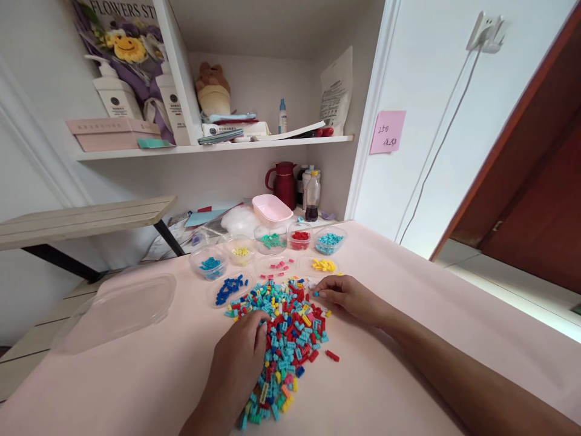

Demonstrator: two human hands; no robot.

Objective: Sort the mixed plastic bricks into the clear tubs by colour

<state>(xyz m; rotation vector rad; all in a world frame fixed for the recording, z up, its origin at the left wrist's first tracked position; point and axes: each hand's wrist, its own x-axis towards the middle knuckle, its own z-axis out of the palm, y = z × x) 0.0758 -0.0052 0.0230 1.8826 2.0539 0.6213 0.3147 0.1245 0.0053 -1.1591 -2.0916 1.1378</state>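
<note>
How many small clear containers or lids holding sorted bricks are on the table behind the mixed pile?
8. Back row: light blue, yellow, green, red, turquoise. Front row: dark blue, pink, yellow. More may be hidden behind the mixed pile.

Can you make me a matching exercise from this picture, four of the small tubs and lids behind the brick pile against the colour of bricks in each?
Things:
1. round tub left of the rightmost tub
2. rightmost tub
3. flat lid nearest the left hand
4. flat lid just behind the right hand

Colours:
A. yellow
B. dark blue
C. red
D. light turquoise

Pairs: 1-C, 2-D, 3-B, 4-A
</note>
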